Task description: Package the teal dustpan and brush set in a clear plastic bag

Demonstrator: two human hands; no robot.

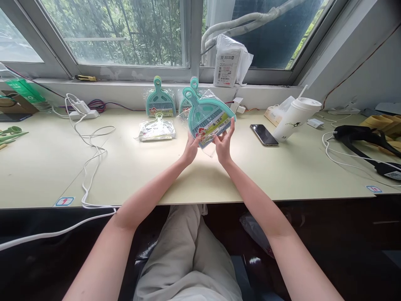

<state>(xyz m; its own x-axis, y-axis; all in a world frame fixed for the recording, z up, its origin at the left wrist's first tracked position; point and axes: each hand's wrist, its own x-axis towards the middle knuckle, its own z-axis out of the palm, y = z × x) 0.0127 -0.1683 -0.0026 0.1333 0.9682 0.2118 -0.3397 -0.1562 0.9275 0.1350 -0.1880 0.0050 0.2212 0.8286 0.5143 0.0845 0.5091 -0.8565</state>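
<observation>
I hold a teal mini dustpan-and-brush set (205, 113) in a clear plastic bag, tilted up above the middle of the pale desk (131, 167). My left hand (190, 149) grips the bag's lower left edge. My right hand (224, 142) grips its lower right edge, fingers over the printed label. Two more packaged teal sets lean against the window ledge behind it, one (161, 100) to the left and another (189, 94) partly hidden by the held set. An empty-looking clear bag (156, 129) lies flat on the desk left of my hands.
A phone (264, 134) and a white lidded cup with straw (294, 118) sit to the right, with black straps and cables (360, 140) beyond. White cables (90, 146) and a power strip (83, 113) lie at left. A white parcel bag (230, 62) stands on the sill.
</observation>
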